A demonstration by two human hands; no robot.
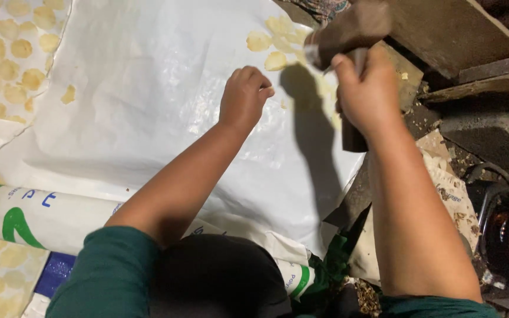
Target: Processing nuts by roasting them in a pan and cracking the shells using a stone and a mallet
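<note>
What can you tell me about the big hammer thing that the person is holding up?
The mallet looks like a chunky brown wooden block, blurred in the picture. Its head sits tilted near the top of the view, above the white plastic sheet. The right hand grips it from below, fingers wrapped around the part under the head. A dark shadow of it falls on the sheet. Flat yellow rounds lie right beside it.

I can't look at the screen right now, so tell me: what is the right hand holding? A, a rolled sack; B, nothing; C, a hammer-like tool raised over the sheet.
C: the right hand grips a handle with a blurred dark hammer-like head above the white sheet.
</note>
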